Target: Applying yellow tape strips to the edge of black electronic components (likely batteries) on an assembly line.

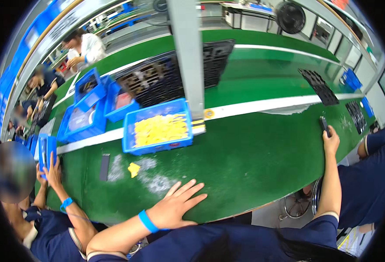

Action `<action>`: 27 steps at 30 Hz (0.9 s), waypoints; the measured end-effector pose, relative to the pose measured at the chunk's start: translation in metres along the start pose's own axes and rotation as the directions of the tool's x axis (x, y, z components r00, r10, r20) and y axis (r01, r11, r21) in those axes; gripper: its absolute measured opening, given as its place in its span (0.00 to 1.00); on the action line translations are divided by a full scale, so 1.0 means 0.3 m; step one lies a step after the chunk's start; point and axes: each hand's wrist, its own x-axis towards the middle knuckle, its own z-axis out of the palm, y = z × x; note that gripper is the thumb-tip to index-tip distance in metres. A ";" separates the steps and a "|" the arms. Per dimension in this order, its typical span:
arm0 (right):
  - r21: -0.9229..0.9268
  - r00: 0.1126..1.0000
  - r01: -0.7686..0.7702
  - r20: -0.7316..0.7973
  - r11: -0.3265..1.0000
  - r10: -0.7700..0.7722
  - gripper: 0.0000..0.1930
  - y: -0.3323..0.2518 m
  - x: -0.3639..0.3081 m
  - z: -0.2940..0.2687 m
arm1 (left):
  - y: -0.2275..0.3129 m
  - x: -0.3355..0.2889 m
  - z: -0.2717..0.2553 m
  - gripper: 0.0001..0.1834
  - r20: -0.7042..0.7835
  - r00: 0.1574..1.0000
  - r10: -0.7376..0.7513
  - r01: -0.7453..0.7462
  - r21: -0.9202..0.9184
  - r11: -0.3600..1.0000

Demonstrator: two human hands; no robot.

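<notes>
My left hand [175, 208] rests palm down near the front edge of the green table [245, 166], fingers spread, holding nothing. A blue band circles that wrist. Out to the right, my right hand [331, 142] is closed around a narrow black bar-shaped piece [324, 125], which sticks up past the fingers; its exact kind I cannot make out. Beyond my left hand lie a few small yellow pieces [133, 170] and a flat dark grey strip [104, 167]. Whitish powdery marks surround them. Behind these stands a blue bin [158, 149] holding many yellow pieces [159, 129].
A grey post [186, 56] rises beside the bin. Black lattice trays [153, 78] lean behind it. More blue bins [85, 124] stand left. Black molded trays [319, 86] lie far right. A co-worker at left holds a blue box [47, 150]; another person [365, 179] sits right.
</notes>
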 end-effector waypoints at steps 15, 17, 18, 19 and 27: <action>0.472 0.401 -0.873 0.559 -0.119 -0.725 0.21 -1.403 -0.877 -0.141 | -0.107 -0.165 -0.148 0.22 -0.595 0.757 -0.271 -0.339 -0.711 0.616; 0.364 0.312 -0.924 0.545 -0.116 -0.778 0.21 -1.462 -0.934 -0.130 | -0.118 -0.177 -0.134 0.22 -0.564 0.776 -0.283 -0.447 -0.807 0.386; 0.315 0.241 -0.946 0.528 -0.076 -0.815 0.22 -1.498 -0.946 -0.141 | -0.143 -0.193 -0.126 0.21 -0.502 0.786 -0.361 -0.433 -0.864 0.258; 0.253 0.180 -0.966 0.528 -0.048 -0.830 0.23 -1.516 -0.956 -0.140 | -0.160 -0.205 -0.124 0.20 -0.428 0.796 -0.428 -0.418 -0.900 0.124; 0.770 0.506 -0.576 0.600 0.275 -0.619 0.08 -1.528 -0.689 -0.036 | -0.239 -0.245 -0.185 0.15 -0.360 0.843 -0.399 0.057 -0.678 0.733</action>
